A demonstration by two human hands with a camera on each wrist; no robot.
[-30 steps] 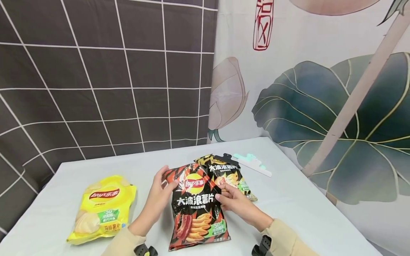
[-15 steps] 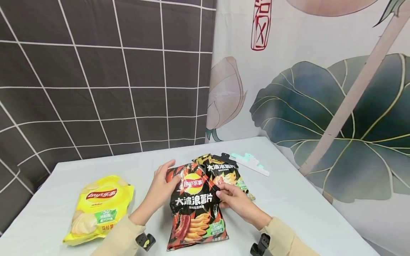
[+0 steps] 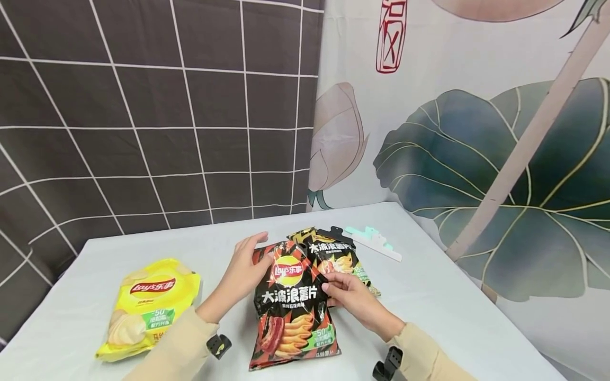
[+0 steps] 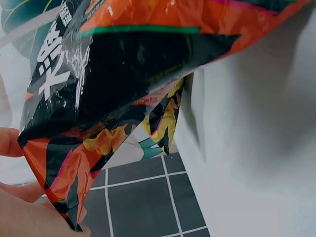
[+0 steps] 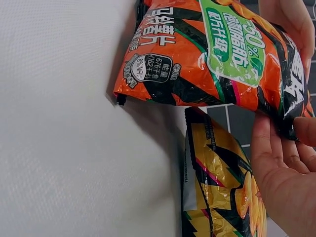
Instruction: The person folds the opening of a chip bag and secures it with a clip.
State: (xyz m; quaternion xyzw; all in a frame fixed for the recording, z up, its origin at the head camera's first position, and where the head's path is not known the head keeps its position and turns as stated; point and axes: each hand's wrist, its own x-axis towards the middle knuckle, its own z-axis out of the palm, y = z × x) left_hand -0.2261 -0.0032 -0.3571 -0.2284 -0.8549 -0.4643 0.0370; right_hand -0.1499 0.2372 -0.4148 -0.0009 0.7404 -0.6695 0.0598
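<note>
A red-and-black bag of Lay's chips is raised at a slant in the middle of the head view. My left hand grips its upper left corner, thumb on the printed front and the other fingers reaching past the top edge. In the left wrist view that corner tapers to a point by the left hand. At the opposite edge, my right hand pinches the bag with the thumb in front; its fingers pass behind in the right wrist view. Behind it lies a black-and-gold bag of chips, partly covered.
A black bag clip sits across the top of the gold bag. Beside it lie a white clip and a mint-green clip. Farther left on the white table is a yellow Lay's bag.
My left hand has shifted slightly right and up around the bag's corner, its fingers now farther past the top edge. The right hand keeps its pinch; the other bags stay put.
</note>
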